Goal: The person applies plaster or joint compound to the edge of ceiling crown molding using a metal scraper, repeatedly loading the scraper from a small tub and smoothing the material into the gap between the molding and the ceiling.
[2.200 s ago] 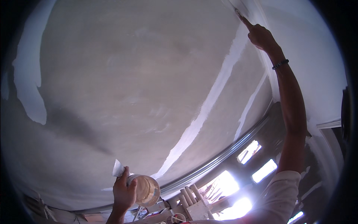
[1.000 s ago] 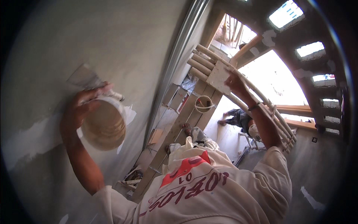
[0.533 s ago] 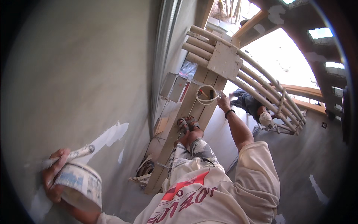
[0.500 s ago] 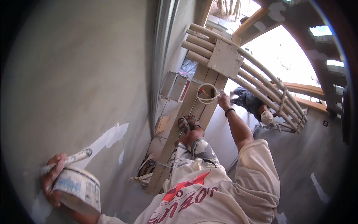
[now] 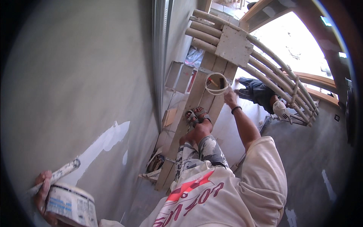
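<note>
At the lower left, my left hand [image 5: 42,191] is closed around a paint-smeared, rod-like handle [image 5: 63,172] whose round end points toward the grey wall. A white tub [image 5: 72,203] with blue print rests tilted against the same hand, held by it. My right arm reaches forward, and my right hand [image 5: 231,97] appears beside the handle side of a white bucket [image 5: 216,84]. Its fingers are blurred, so contact with the bucket is unclear. Inside the bucket lies a tool with an orange part, near a dark patch.
My sandalled feet stand on wooden planks [image 5: 206,99]. Beyond them, a bamboo frame with a flat board [image 5: 233,47] crosses over. To the right, another person in a pale cap [image 5: 280,109] is bent low under the poles. White filler patches mark the grey wall [image 5: 87,94].
The whole view has shifted slightly. My left hand has moved a little down and left with the tub and rod. My right hand sits slightly lower against the bucket.
</note>
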Motion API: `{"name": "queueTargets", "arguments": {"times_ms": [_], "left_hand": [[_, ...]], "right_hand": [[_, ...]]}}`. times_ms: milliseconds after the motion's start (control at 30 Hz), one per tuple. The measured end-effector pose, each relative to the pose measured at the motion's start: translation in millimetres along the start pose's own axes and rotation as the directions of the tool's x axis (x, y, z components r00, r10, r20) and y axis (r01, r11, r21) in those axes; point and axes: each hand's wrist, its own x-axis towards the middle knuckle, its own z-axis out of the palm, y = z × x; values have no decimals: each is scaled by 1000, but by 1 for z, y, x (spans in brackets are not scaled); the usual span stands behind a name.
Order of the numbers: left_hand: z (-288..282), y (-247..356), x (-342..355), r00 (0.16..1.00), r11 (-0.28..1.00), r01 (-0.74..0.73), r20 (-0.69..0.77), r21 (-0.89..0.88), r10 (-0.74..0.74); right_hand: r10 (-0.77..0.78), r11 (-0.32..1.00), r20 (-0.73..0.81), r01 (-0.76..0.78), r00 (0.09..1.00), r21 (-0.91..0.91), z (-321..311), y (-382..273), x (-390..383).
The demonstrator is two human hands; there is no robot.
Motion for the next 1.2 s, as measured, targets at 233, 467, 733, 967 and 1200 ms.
{"name": "queueTargets", "arguments": {"times_ms": [233,467,733,967,1200], "left_hand": [[-22,10,-12,985,991,-130,112,-30,133],[-38,23,-23,941,960,-256,254,109,222],[-42,21,-18,905,958,-286,321,-23,278],[-43,16,-20,947,978,-174,254,-118,199],[-25,45,-10,952,989,-138,266,-58,149]], "right_hand": [[-168,882,265,25,950,470,-23,-28,-136],[-404,525,540,-296,739,798,-129,-175,-264],[-924,49,327,-785,199,617,-188,-284,-332],[-974,200,201,-809,-104,552,-219,-343,-358],[-939,217,330,579,-97,786,-235,-382,-384]]}}
